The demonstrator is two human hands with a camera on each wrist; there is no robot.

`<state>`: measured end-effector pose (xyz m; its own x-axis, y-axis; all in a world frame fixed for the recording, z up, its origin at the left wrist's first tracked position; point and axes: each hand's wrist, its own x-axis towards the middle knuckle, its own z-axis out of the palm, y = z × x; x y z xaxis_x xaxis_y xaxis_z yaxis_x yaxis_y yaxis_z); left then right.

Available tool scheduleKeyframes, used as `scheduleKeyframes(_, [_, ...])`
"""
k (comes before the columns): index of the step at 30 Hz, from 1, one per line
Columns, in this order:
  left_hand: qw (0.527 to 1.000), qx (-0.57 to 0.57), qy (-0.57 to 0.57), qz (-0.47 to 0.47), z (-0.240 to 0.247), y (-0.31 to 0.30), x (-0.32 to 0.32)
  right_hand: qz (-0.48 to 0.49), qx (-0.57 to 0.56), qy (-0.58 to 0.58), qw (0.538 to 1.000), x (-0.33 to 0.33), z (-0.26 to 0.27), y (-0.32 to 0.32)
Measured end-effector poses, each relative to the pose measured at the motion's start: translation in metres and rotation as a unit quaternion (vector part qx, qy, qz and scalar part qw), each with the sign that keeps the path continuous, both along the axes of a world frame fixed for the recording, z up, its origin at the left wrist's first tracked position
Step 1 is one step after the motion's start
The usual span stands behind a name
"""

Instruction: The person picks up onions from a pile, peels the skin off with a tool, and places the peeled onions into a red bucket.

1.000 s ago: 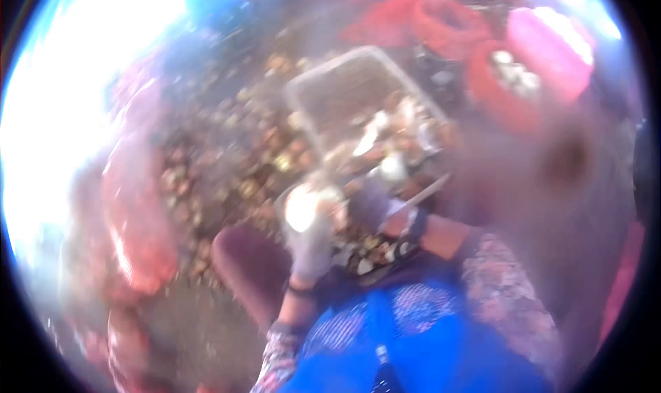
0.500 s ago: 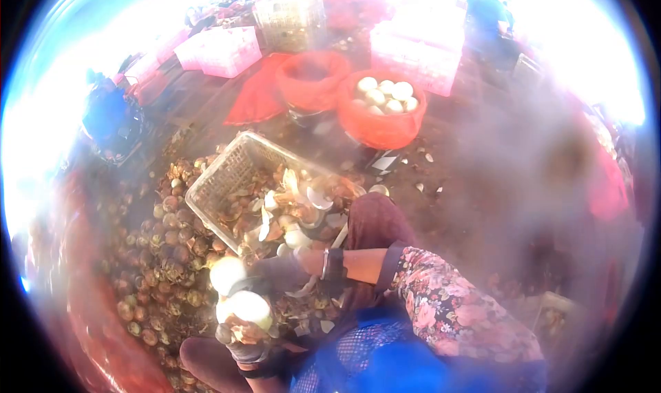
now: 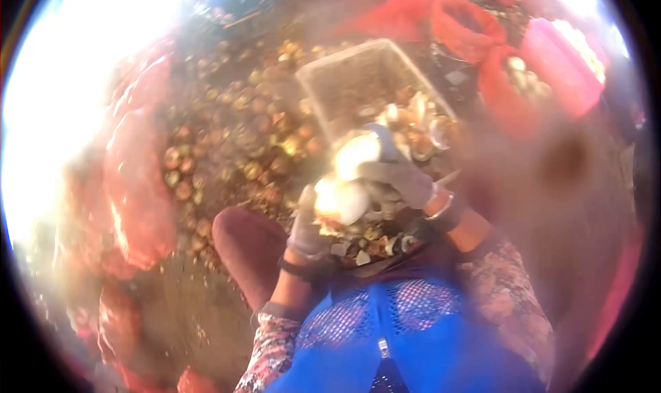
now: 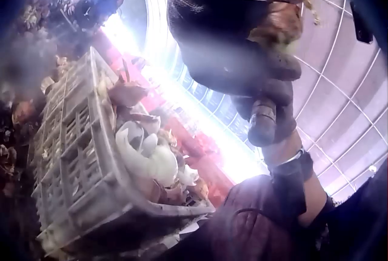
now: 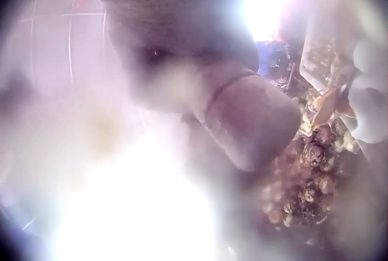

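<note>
My gloved left hand grips an onion, pale on top with brown skin along its lower edge. In the left wrist view, brown papery skin shows beside the dark glove. Just above, my gloved right hand has its fingers curled round a second, white onion, bright with glare. The two onions sit close together in the head view. A gloved fingertip fills the middle of the right wrist view, where glare hides most of the hand's work.
A plastic crate of peelings stands just ahead. Unpeeled onions cover the ground to the left, beside long red mesh sacks. At the far right are a red-lined tub of white onions and a pink crate.
The head view swung sideways and back. Both hands have come up closer to the crate, and the right hand now holds a white onion above the one in the left hand.
</note>
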<state>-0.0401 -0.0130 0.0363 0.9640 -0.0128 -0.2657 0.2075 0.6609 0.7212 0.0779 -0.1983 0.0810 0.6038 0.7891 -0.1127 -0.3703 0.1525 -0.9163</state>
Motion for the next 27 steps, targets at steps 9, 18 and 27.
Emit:
scheduleKeyframes(9, [0.994, 0.066, -0.089, -0.014, 0.02, -0.014, 0.002, -0.161, 0.02, 0.081, 0.983, -0.011, 0.02, 0.009])
scheduleKeyframes(18, [0.986, 0.093, -0.126, 0.05, 0.003, 0.011, 0.006, -0.146, -0.318, -0.503, 0.79, 0.014, 0.039, -0.014])
scheduleKeyframes(27, [0.963, 0.222, -0.155, 0.017, 0.015, 0.01, 0.015, -0.15, -0.144, -0.464, 0.861, -0.01, 0.018, 0.007])
